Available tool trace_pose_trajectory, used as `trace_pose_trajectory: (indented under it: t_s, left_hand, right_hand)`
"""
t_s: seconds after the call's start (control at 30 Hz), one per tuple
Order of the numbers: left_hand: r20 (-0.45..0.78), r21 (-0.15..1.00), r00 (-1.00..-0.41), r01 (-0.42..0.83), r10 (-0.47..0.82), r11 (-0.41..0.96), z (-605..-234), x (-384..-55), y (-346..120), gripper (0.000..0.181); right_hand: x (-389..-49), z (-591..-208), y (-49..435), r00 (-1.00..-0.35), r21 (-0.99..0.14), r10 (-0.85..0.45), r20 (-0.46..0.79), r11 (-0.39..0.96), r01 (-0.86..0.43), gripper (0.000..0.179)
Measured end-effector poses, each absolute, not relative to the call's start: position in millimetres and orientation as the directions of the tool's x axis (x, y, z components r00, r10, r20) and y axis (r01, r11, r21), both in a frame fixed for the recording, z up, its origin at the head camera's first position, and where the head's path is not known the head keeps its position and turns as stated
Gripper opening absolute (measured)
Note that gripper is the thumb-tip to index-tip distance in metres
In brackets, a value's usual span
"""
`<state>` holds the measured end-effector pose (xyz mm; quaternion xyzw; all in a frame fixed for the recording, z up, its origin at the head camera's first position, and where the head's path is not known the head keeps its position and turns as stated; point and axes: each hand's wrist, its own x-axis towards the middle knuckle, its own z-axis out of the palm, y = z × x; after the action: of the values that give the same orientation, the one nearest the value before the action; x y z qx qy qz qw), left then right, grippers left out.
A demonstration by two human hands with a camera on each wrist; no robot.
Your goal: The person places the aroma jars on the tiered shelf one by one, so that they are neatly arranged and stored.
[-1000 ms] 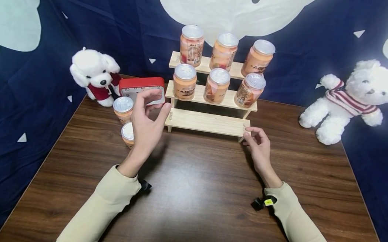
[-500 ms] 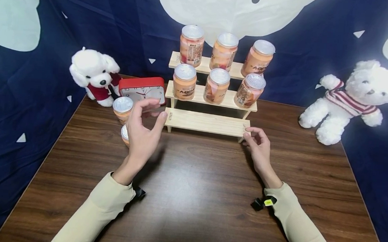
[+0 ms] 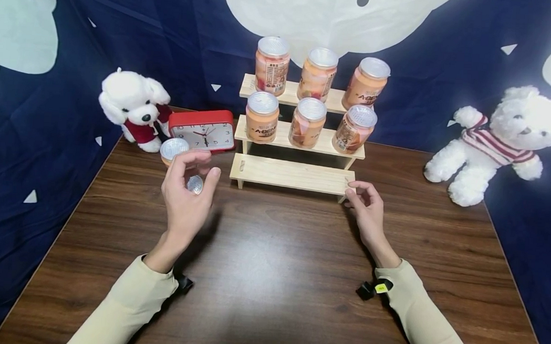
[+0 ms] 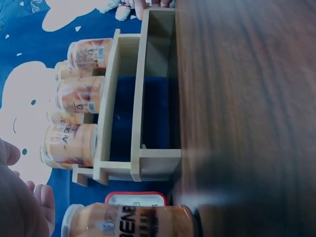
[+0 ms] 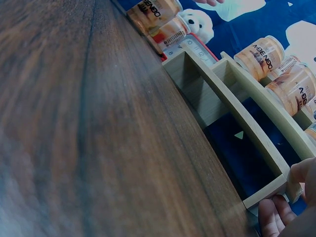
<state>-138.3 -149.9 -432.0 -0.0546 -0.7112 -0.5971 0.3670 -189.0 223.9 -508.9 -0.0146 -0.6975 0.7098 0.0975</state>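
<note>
My left hand (image 3: pixel 186 198) hovers with thumb and fingers spread in a curve above a canned-fruit jar (image 3: pixel 195 184), whose silver lid shows in the gap. In the left wrist view that jar (image 4: pixel 131 220) stands below the hand, apart from it. Another jar (image 3: pixel 175 147) is just behind, partly covered by my fingers. My right hand (image 3: pixel 369 220) pinches the right end of the lowest step of a three-tier wooden display stand (image 3: pixel 294 174). The right wrist view has its thumb and fingers (image 5: pixel 274 213) at the stand's corner. That lowest step is bare.
Several orange jars fill the stand's middle (image 3: pixel 262 117) and top (image 3: pixel 272 66) steps. A red alarm clock (image 3: pixel 203 116) stands left of the stand, beside a white plush dog (image 3: pixel 133 100). At the right sits a white teddy bear (image 3: pixel 495 143). Dark blue cloth (image 3: pixel 170 39) hangs behind the table.
My left hand has moved left and toward me, from beside the stand's lowest step to over the nearer jar, uncovering the clock's face. The right hand has stayed at the stand.
</note>
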Motion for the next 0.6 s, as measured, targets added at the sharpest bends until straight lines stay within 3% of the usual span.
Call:
trace_pose_trajectory:
  t_s: [0.37,0.6]
  left_hand:
    - [0.567,0.822,-0.732,0.467,-0.378,0.327,-443,-131,-164,0.024]
    - [0.577,0.809,-0.705,0.425,-0.413,0.405,-438,-125,-168,0.026]
  right_hand:
    - [-188,-509,223,-0.981,-0.993,0.156,0.115,-0.009,-0.117,0.028]
    - [-188,-508,223,-0.981,-0.993,0.154,0.116,-0.010,-0.119,0.027]
